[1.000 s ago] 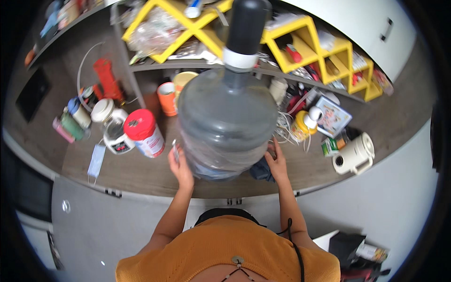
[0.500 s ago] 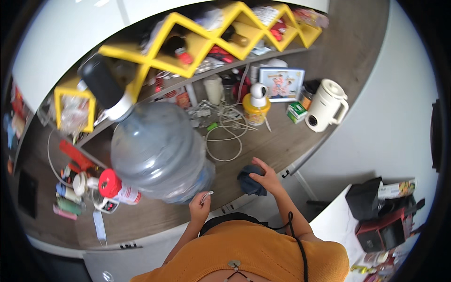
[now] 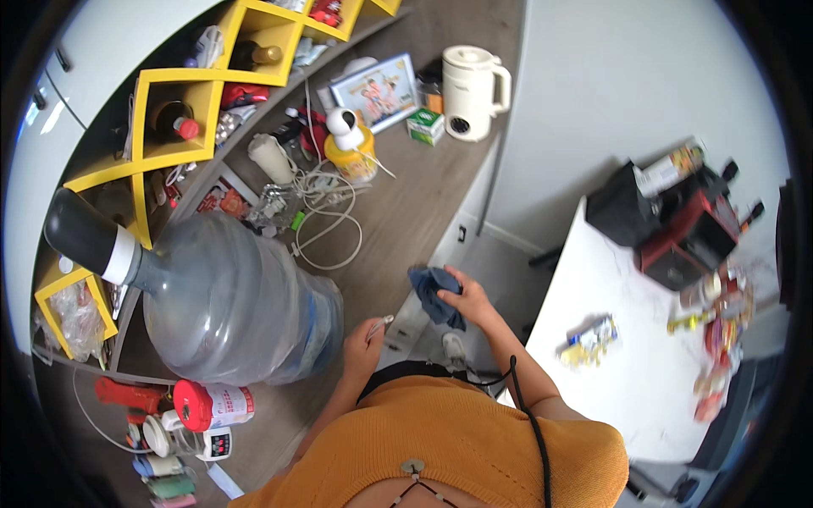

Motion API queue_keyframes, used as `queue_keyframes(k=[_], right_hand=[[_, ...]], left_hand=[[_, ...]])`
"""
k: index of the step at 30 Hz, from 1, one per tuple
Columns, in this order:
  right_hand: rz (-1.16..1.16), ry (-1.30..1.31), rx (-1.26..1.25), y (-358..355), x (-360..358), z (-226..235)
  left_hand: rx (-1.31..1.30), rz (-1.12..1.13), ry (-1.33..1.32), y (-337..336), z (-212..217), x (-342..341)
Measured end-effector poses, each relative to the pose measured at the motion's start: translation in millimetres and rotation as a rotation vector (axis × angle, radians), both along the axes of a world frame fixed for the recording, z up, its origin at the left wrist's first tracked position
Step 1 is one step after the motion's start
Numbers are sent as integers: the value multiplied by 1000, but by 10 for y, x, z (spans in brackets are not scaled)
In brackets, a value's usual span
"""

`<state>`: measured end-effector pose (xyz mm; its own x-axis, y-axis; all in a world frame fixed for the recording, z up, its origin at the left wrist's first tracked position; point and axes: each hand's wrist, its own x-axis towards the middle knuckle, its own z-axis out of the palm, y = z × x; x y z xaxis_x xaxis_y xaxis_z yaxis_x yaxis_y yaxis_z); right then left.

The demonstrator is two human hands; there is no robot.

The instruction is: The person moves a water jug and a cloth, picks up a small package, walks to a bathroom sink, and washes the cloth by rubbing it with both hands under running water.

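My right hand (image 3: 464, 299) grips a crumpled dark blue cloth (image 3: 434, 292), which hangs past the counter's front edge over the floor. Nearer the middle, my left hand (image 3: 364, 345) is closed around a small whitish object (image 3: 380, 327); only its end sticks out of the fingers, and its kind cannot be made out. Just left of that hand stands a big clear water jug (image 3: 229, 296), with a black-and-white pump (image 3: 91, 236) on its neck. Neither hand is touching the jug.
Along the counter (image 3: 394, 216) are a loose white cable (image 3: 360, 241), a small white camera on a yellow tub (image 3: 351, 161), a framed picture (image 3: 377, 91) and a cream kettle (image 3: 467, 93). A red-lidded canister (image 3: 229, 405) stands at lower left. The white table (image 3: 584, 288) on the right carries bags and packets.
My view has swung to the right, bringing more of the white table into sight. The cloth, still in my right hand, has moved from over the counter to beyond its edge.
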<state>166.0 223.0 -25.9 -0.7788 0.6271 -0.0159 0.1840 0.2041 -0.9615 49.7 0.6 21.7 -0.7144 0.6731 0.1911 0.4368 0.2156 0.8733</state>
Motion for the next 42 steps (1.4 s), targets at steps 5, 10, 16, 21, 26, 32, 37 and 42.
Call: queue_keyframes(k=[5,10,16,21,26,32,37,42], right_hand=[[-287,-105,-55,-658,537,-130],[-411,-205,50,-1218,1251,-102],[-596,-376,57,-1496,1936,363],[-703,-434,221,-1532,2473,411],[-837,-509,82,-1514,2970,411],[-1077,-534,39,-1391,3534,94],[-1150,-452,175,-1257,3650,-195],[-1195,-593,188,-1044,3582,-306]], left_hand=[[-76,-97,-27,-361,-106,96],[-97,-208,-213,-500,-314,286],[-84,-427,-352,-320,-405,713],[-143,-560,-317,100,-362,1071],[-285,-715,-546,683,-470,1430],[-518,-868,-871,1381,-541,1887],[-591,-899,-826,1851,-676,2269],[-604,-937,-823,2394,-929,2520]])
